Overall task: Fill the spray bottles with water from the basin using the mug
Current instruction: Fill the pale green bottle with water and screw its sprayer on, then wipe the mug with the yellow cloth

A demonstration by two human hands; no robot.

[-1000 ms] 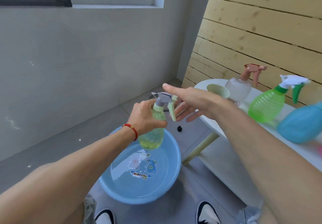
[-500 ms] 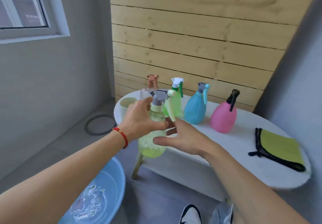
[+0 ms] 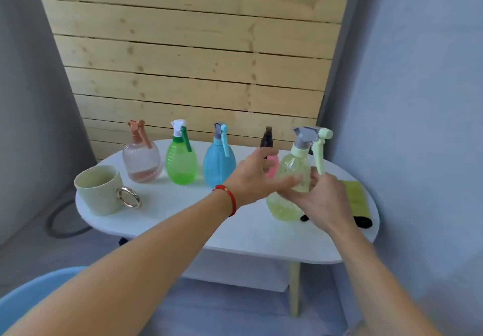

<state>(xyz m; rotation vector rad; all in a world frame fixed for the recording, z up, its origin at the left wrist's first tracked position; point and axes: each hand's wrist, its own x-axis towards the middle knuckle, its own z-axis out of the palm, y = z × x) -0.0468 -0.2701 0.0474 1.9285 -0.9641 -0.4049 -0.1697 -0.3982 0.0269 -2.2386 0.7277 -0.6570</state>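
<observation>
A pale yellow-green spray bottle [image 3: 282,206] with a grey head stands upright at the right of the white table [image 3: 170,194], water in its lower part. My right hand [image 3: 324,199] grips its body from the right. From the left, my left hand [image 3: 257,176] touches it with fingers spread and blurred. Along the back stand a clear bottle with a pink head [image 3: 141,160], a green bottle [image 3: 181,164], a blue bottle [image 3: 218,164] and a pink bottle [image 3: 273,165], mostly hidden by my left hand. The cream mug [image 3: 100,190] sits at the table's left end. The blue basin [image 3: 23,296] shows at bottom left.
A yellow-green cloth with black trim [image 3: 356,197] lies at the table's right end, behind my right hand. A wooden slat wall backs the table, and grey walls close in on both sides. A dark ring [image 3: 62,223] lies on the floor to the left.
The pale bottle went from above the basin, rightward to the table's right end. My right hand took hold of its body, and my left hand loosened from its neck.
</observation>
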